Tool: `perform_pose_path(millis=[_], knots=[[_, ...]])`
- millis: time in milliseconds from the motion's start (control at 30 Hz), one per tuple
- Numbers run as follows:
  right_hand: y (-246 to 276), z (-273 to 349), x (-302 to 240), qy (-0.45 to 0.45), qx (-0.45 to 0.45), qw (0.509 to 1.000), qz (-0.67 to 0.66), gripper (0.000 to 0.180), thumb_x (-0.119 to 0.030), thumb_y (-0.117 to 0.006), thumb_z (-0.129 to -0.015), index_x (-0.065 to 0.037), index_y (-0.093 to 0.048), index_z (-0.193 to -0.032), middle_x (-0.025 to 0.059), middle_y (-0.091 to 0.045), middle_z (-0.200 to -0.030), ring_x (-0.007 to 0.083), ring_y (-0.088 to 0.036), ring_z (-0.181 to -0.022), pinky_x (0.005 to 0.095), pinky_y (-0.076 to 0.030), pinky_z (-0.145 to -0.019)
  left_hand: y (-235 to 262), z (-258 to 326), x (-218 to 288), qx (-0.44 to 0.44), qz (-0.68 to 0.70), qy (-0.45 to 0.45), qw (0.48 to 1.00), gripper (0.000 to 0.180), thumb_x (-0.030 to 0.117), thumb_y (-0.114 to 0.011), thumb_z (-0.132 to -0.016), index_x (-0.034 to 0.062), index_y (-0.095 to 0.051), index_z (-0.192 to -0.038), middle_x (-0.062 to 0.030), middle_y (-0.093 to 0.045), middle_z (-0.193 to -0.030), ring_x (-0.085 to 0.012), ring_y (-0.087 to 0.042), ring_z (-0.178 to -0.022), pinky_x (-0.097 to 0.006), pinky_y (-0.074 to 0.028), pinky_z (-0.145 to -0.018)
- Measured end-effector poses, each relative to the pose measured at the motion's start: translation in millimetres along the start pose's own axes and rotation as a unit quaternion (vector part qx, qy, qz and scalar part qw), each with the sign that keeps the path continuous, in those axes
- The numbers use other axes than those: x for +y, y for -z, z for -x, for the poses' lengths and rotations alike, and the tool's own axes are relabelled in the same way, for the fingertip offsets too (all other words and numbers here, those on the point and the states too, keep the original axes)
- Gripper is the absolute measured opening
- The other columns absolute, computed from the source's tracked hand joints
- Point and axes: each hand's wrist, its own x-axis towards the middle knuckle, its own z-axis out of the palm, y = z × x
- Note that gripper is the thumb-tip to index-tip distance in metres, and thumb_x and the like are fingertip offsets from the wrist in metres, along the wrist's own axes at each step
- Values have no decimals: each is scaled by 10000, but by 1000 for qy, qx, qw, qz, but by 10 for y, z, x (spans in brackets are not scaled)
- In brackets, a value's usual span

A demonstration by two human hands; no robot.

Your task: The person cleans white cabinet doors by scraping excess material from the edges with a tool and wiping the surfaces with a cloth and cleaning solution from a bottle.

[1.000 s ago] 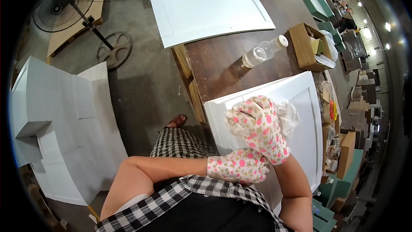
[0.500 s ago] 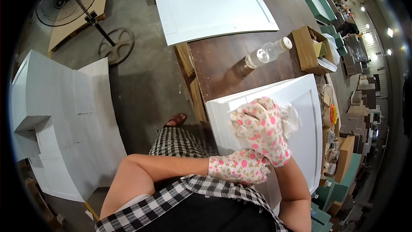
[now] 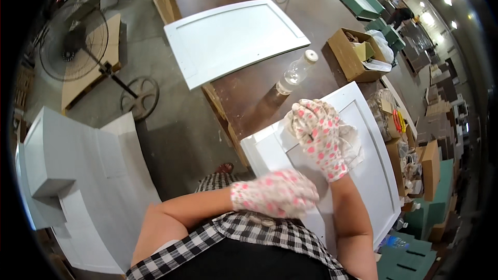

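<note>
A white framed cabinet door panel (image 3: pixel 368 150) lies in front of me on the brown table. Over its upper part, my right hand (image 3: pixel 319 137), in a floral glove with pink spots, is closed round a crumpled white cloth (image 3: pixel 353 148) that spreads out beside the wrist. My left hand (image 3: pixel 275 193), in a matching glove, is nearest the panel's near left part, close to my apron. It is smeared by motion, so its fingers cannot be made out. Beyond the panel, a clear bottle with a white cap (image 3: pixel 294 75) lies or leans on the table; I cannot tell which.
Another white panel (image 3: pixel 236 39) lies at the far left of the brown table (image 3: pixel 238 98). A cardboard box (image 3: pixel 345 54) of odds and ends stands at the far right. To the left are a pedestal fan (image 3: pixel 75 46) and large white cabinet pieces (image 3: pixel 114 192). Green parts (image 3: pixel 404 259) lie at lower right.
My left hand has come away from my right wrist and moved left. My right hand has shifted up the panel with the cloth. The whole view has turned and tilted somewhat.
</note>
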Motion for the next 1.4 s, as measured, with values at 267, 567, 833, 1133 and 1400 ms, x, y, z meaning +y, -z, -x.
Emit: perform_pose_path(millis=[267,567,833,1133,1400], knots=[[-92,115,222,-39,22,998,-43,388,-191,-668,-762,-138,-641,-1146,31,-622,-1140,245,-572,-961,401,-448,-828,1041,177,-1108,357,153,341,856,323,41,-630,-889,8,-599,-1210,-81,-618,-1170,-166,-567,-1092,-295,-452,-960],[143,70,141,-69,-68,993,-66,502,-314,-692,-747,-226,-613,-1235,50,-558,-1265,301,-491,-1166,450,-414,-962,588,-163,-2965,105,-22,405,908,1202,276,-862,-675,37,-48,-1527,-142,-261,-1537,-299,-290,-1407,-382,-275,-1150],[243,166,564,-56,4,997,-44,224,-171,-557,-905,-111,-628,-1109,29,-645,-1072,199,-608,-968,316,-497,-803,523,-588,-2662,126,64,393,909,629,182,-821,-651,49,-539,-1197,-81,-622,-1138,-183,-598,-1063,-312,-481,-940],[294,48,532,-387,282,694,-538,131,-102,-577,-956,-33,-607,-1062,-4,-595,-906,34,-519,-697,176,-437,-603,1174,-818,-1634,-9,-187,279,942,603,235,-837,-663,92,-616,-1205,-85,-676,-1085,-256,-638,-1043,-365,-496,-919],[166,32,374,-461,232,630,-581,133,-108,-608,-927,-34,-614,-1037,-14,-606,-859,41,-553,-732,179,-466,-636,1602,-1107,-923,-115,-510,120,844,481,234,-764,-695,126,-631,-1145,-59,-638,-909,-269,-598,-855,-383,-441,-761]])
